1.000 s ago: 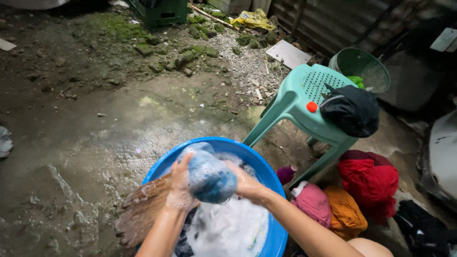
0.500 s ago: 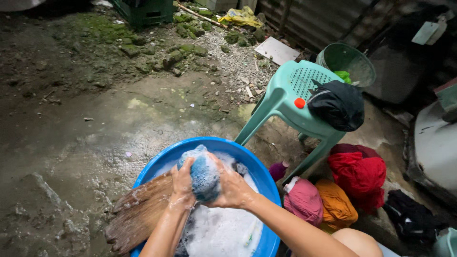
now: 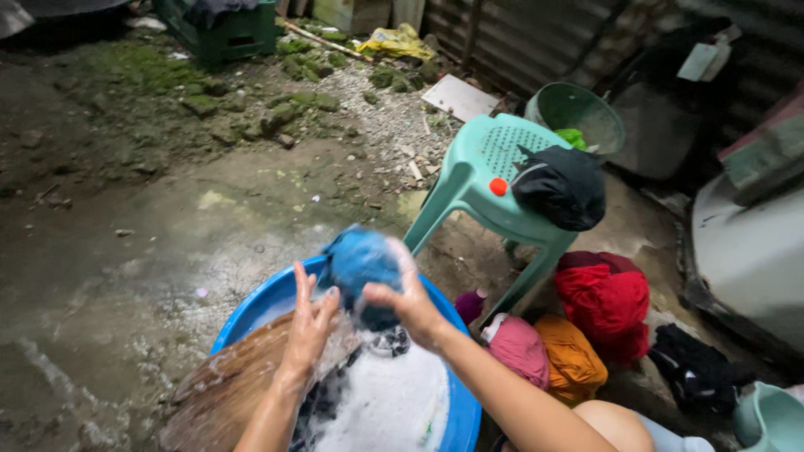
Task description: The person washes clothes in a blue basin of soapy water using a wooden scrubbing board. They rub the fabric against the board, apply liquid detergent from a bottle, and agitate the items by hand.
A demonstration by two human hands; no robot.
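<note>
Right hand (image 3: 412,303) grips a soapy blue cloth (image 3: 362,264), raised over the blue basin (image 3: 251,311) of suds. Left hand (image 3: 308,326) open, fingers spread, just beside the cloth, above the wooden board (image 3: 222,389). Green stool (image 3: 494,180) stands behind.

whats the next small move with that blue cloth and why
Probably bring the blue cloth back down onto the wooden board for more scrubbing. The right hand holds it lifted above the blue basin, the left hand is open beside it, and suds fill the basin below.
</note>
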